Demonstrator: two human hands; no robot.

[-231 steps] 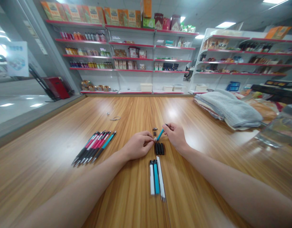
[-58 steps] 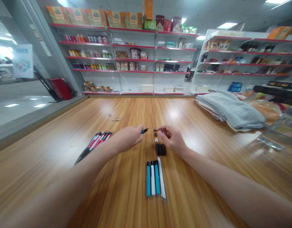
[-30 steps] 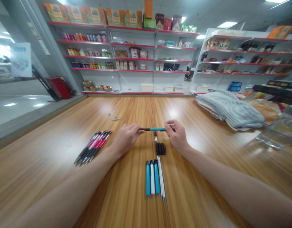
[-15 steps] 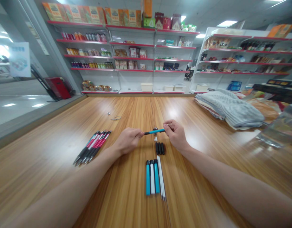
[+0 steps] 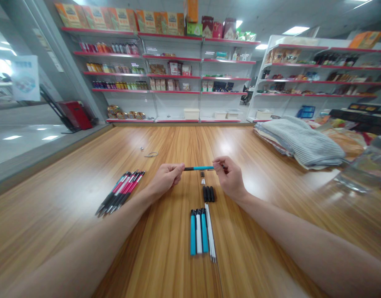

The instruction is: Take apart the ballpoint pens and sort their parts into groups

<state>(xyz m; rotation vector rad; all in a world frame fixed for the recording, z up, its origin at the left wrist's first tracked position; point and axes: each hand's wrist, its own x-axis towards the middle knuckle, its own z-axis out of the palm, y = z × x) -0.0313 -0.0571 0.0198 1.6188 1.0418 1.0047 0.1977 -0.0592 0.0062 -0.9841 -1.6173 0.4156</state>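
A blue pen [image 5: 202, 168] with a black grip is held level above the table between both hands. My left hand [image 5: 167, 178] is closed on its black end, and my right hand [image 5: 230, 177] pinches the blue end. Below it are small pen parts [image 5: 203, 179] and several black grips [image 5: 208, 193]. Nearer to me, blue and white pen barrels [image 5: 198, 231] lie side by side, with thin white refills [image 5: 210, 236] along their right. Several pens [image 5: 121, 192] in red, white and blue with black grips lie together left of my left hand.
A wooden table [image 5: 255, 256] spans the foreground. A small ring-like strip [image 5: 151, 155] and a tiny metallic piece [image 5: 142, 148] lie farther back. Folded striped cloth [image 5: 305, 138] and a clear container [image 5: 364, 165] are at the right. Stocked shelves [image 5: 174, 93] stand behind.
The pen has turned from slightly tilted to level, its left end rising. My left hand has moved up and a little left, still gripping it; my right hand stays at the other end.
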